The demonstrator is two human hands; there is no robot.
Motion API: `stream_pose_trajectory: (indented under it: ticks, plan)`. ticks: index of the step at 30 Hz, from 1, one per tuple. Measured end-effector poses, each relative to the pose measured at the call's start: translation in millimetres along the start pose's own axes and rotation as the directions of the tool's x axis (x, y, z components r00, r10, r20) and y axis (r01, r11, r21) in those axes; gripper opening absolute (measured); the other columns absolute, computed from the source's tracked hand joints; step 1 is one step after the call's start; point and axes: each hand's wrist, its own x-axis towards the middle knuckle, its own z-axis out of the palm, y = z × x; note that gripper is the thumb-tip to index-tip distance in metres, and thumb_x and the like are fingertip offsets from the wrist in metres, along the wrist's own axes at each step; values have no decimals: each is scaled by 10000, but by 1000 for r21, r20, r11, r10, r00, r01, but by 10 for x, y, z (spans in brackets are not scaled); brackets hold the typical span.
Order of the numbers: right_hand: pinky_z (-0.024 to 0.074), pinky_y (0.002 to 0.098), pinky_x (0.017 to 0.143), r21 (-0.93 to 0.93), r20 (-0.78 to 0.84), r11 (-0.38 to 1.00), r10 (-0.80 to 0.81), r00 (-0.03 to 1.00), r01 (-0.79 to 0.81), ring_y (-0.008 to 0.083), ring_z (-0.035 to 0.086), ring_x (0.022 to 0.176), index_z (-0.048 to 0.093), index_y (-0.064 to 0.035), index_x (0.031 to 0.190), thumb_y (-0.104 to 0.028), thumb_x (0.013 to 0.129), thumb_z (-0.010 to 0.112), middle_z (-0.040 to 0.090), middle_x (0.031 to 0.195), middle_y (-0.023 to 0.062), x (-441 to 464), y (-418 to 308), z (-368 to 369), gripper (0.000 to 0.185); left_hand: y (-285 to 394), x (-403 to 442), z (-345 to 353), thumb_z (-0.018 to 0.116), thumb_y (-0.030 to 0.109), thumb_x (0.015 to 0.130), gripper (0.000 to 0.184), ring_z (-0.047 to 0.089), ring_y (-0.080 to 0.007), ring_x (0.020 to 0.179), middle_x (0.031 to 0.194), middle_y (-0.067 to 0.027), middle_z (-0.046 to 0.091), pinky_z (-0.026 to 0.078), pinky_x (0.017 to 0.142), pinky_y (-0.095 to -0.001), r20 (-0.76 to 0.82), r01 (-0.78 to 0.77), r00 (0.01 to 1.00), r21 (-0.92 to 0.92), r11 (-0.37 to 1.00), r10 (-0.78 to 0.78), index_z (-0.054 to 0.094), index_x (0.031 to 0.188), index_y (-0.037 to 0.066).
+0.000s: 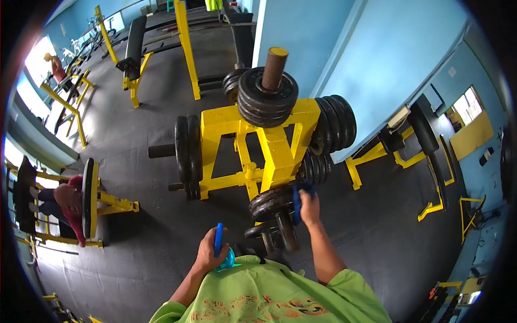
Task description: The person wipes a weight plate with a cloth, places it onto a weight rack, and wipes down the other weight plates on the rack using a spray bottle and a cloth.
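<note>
At the rack's (281,155) near end, our right hand (309,209) grips a cloth (297,203) against plates (268,203), apparently wiping; our left hand (208,252) clasps a bottle (229,260). Next likely calls for following their rims.

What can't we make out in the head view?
Head view:
- bottle: partly hidden by the left hand
- cloth: partly hidden by the right hand
- shirt: cut off by bottom edge; print too blurred to read
</note>
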Motion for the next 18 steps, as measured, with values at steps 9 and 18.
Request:
stream_pose_trajectory:
  ticks: [9,18]
  plan:
    - [404,475,961,-533,339,465,-649,681,707,370,545,1062,571,-21,1175,-432,777,677,575,1165,186,-89,-116,36,582,432,301,270,669,143,758,466,621,-174,668,759,-78,619,493,651,-317,218,-133,968,27,991,124,550,1202,63]
    - [460,411,962,915,265,272,155,952,-299,262,572,1121,486,-138,1342,-653,864,430,574,1264,100,-498,1465,152,704,341,96,303,665,135,757,458,616,-159,631,713,-66,620,491,619,-308,242,37,968,143,989,-71,554,1194,59]
